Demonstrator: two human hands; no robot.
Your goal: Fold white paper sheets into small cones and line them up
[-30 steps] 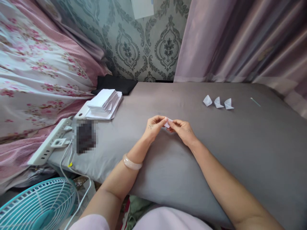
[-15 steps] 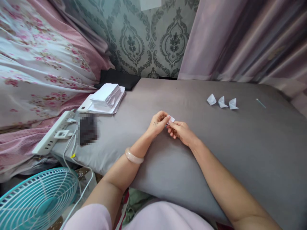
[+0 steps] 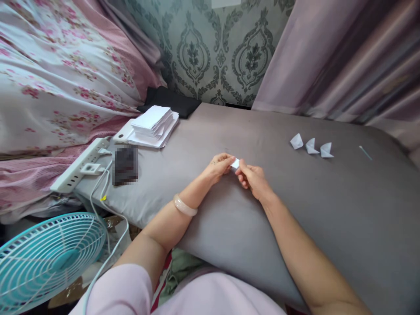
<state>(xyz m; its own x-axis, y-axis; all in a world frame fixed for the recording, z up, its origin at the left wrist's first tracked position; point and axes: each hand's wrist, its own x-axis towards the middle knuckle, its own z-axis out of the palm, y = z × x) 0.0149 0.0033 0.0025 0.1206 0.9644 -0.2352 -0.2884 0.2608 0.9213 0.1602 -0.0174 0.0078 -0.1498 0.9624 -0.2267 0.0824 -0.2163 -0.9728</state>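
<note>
Three folded shapes (image 3: 312, 146) sit seemingly finished on the sheet (image 3: 210, 131), a paper (image 3: 235, 164) that looks part-folded is pinched between left hand (image 3: 219, 168) and right hand (image 3: 255, 179) over the near side, and a flat stack (image 3: 151, 121) remains.

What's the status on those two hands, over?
Left hand, right hand: both pinching small white paper. Three folded paper shapes off right, paper stack off left; neither in the way.
</note>
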